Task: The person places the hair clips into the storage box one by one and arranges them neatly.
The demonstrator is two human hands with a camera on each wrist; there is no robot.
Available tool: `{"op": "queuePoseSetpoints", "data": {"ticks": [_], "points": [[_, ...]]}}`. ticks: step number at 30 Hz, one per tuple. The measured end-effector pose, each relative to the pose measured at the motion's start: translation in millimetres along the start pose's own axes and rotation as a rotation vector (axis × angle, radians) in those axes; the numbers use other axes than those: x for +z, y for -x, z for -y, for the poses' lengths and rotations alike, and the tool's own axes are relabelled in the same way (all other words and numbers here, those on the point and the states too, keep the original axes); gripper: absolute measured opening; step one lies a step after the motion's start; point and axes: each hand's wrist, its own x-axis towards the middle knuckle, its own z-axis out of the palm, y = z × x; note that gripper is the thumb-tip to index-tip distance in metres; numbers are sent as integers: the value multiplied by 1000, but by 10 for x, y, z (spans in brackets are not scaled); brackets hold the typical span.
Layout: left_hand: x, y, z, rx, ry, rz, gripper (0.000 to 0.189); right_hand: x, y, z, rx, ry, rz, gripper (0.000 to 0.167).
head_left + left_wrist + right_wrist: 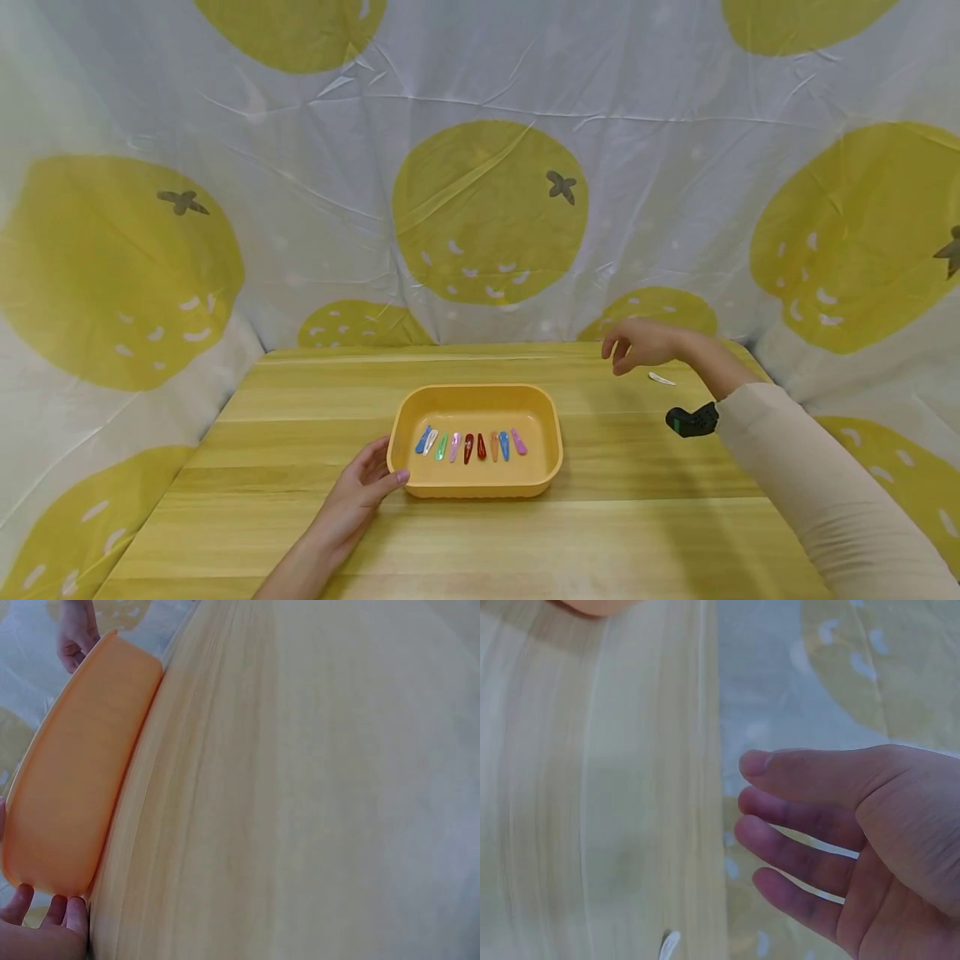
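Note:
A yellow plastic basin (472, 492) stands on the wooden table, with several snap hair clips (468, 447) lying in a row inside. They are blue, white, green, pink, red, orange and purple. My left hand (356, 492) holds the basin's left end, thumb on the near rim corner; its fingertips (56, 909) rest against the end wall in the left wrist view. Over the table's far right part hovers my right hand (647, 343), fingers loosely bent and holding nothing (840, 847). Near it, a white hair clip (662, 379) lies on the table.
A black device (692, 420) sits at the right sleeve (810, 475). The table (300, 400) ends at the back against a hanging cloth (315, 208) with yellow fruit prints, which also hangs along both sides.

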Motion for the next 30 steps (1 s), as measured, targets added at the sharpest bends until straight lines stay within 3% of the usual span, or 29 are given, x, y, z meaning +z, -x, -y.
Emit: {"op": "queuePoseSetpoints", "data": {"ticks": [11, 23, 30], "points": [[7, 5, -15, -7, 10, -5, 71, 12, 86, -157, 19, -35, -56, 22], [3, 3, -4, -8, 15, -2, 71, 57, 174, -366, 53, -28, -202, 22], [-2, 8, -11, 6, 14, 5, 69, 106, 224, -518, 67, -40, -214, 23]]}}
